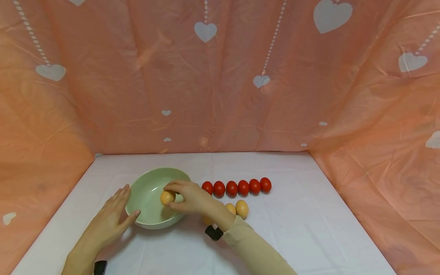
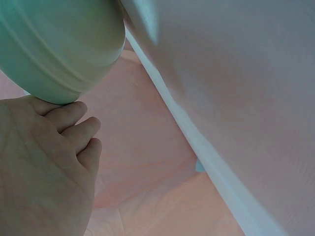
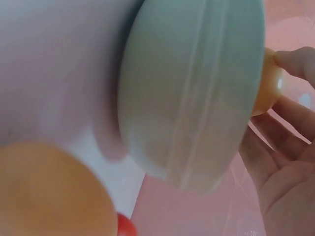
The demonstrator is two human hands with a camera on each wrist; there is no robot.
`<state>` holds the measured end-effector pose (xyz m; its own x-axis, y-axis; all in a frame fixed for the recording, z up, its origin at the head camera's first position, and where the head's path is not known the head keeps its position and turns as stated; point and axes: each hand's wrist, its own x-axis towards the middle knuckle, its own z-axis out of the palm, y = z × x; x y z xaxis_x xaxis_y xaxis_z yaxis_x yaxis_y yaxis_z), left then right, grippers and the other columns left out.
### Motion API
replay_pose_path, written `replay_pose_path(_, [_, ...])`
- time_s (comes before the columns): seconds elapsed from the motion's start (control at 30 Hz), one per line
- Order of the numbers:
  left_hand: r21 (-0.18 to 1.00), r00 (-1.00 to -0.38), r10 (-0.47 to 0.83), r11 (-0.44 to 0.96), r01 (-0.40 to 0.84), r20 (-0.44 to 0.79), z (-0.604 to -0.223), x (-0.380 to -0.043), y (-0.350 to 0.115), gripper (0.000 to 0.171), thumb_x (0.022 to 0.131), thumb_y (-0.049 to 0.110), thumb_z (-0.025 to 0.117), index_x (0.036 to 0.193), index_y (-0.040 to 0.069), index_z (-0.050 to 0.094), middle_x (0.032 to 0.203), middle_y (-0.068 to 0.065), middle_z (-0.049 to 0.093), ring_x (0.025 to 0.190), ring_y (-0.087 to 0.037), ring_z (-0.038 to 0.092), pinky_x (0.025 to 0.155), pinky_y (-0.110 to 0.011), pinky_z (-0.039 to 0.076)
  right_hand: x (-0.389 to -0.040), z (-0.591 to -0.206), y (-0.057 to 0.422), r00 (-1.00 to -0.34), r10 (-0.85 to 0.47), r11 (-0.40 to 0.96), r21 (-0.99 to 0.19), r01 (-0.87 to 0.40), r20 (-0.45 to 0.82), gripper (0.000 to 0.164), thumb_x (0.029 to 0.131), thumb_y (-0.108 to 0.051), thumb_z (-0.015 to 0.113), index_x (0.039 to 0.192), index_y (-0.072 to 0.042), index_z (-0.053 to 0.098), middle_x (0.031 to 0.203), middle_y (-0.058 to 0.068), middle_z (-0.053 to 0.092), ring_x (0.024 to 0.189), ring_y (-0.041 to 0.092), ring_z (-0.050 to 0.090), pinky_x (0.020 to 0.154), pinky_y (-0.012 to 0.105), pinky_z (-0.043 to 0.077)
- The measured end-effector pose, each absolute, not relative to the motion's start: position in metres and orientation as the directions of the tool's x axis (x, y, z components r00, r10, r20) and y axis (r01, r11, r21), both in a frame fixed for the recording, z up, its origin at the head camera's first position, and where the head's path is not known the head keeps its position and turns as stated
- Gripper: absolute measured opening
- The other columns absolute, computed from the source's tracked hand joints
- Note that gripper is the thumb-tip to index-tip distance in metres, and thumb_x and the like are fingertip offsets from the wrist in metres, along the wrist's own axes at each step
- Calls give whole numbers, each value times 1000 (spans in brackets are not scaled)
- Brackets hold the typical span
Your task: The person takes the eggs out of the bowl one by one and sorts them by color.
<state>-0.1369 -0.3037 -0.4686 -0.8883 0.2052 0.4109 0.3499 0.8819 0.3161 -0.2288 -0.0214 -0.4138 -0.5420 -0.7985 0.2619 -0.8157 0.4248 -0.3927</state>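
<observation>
My right hand (image 1: 187, 196) pinches a yellowish egg (image 1: 167, 198) between thumb and fingers, over the inside of a light green bowl (image 1: 142, 214). In the right wrist view the egg (image 3: 268, 83) shows beyond the bowl's rim, with my right hand (image 3: 290, 177) around it. My left hand (image 1: 108, 221) lies against the bowl's left side, fingers extended and thumb at the near rim. The left wrist view has the fingers of my left hand (image 2: 49, 157) touching the bowl's outer wall (image 2: 64, 54). No other egg is visible in the bowl.
Right of the bowl, several glossy red oval tomatoes (image 1: 232, 188) stand in a row. Nearer, more yellowish eggs (image 1: 242, 209) lie partly behind my right forearm. A white cloth covers the table (image 1: 292, 229); orange sheeting with hearts (image 1: 223, 95) encloses its back and sides.
</observation>
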Motion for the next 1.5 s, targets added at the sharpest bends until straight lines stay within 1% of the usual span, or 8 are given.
replay_pose_path(0.5, [319,-887,213,878,358,409,-470,-137,-305,82,101,36,67,158,-11,30,162,-31,34,155,-42,24,123,-15,-7,-227,-417,32,-594,-693,393,-477,-786,409,44,92,-16,75,135,-7,67,139,8,65,121,18,64,103,26,53])
replay_pose_path(0.63, [315,-886,215,879,359,410,-470,-137,-305,82,101,36,67,158,-11,30,162,-31,33,156,-41,23,123,-16,-7,-227,-418,47,-617,-674,402,-499,-768,407,46,92,-13,75,137,-4,66,141,9,64,123,22,64,104,32,54])
replay_pose_path(0.73, [316,-886,215,878,359,411,-470,-138,-304,82,101,35,67,158,-11,30,162,-32,33,156,-41,23,123,-16,-7,-227,-417,59,-652,-653,420,-532,-735,385,49,92,-12,75,139,-6,65,144,7,62,117,23,66,96,33,58])
replay_pose_path(0.93, [312,-882,219,877,365,417,-471,-138,-304,81,101,35,67,156,-13,31,161,-33,34,155,-43,24,123,-16,-8,-227,-420,82,-676,-614,441,-534,-722,407,50,90,-11,75,139,-7,65,144,6,62,128,23,62,104,36,55])
replay_pose_path(1.1, [312,-879,220,876,369,422,-470,-138,-304,81,101,34,67,156,-13,32,160,-34,35,154,-44,25,123,-15,-7,-227,-425,101,-678,-585,447,-522,-727,445,48,89,-8,77,135,-3,67,140,9,65,122,27,65,97,39,59])
replay_pose_path(1.2, [312,-879,220,876,369,422,-470,-138,-304,81,101,35,67,156,-13,31,160,-34,35,155,-43,25,123,-16,-7,-228,-428,112,-683,-566,452,-519,-726,462,48,87,-7,76,134,-3,68,139,9,66,128,28,63,105,42,55])
replay_pose_path(1.4, [314,-882,215,877,363,419,-470,-138,-304,81,102,35,66,156,-13,31,161,-33,34,156,-42,23,124,-17,-7,-230,-436,135,-690,-536,458,-520,-721,486,48,87,-5,75,134,-3,68,139,9,66,125,27,65,96,42,60])
replay_pose_path(1.5, [317,-884,215,877,361,415,-470,-138,-304,81,102,35,66,157,-13,31,161,-33,33,156,-42,23,124,-17,-7,-230,-439,147,-694,-521,470,-511,-720,497,49,85,-4,73,134,-4,68,139,8,66,126,27,65,102,42,57])
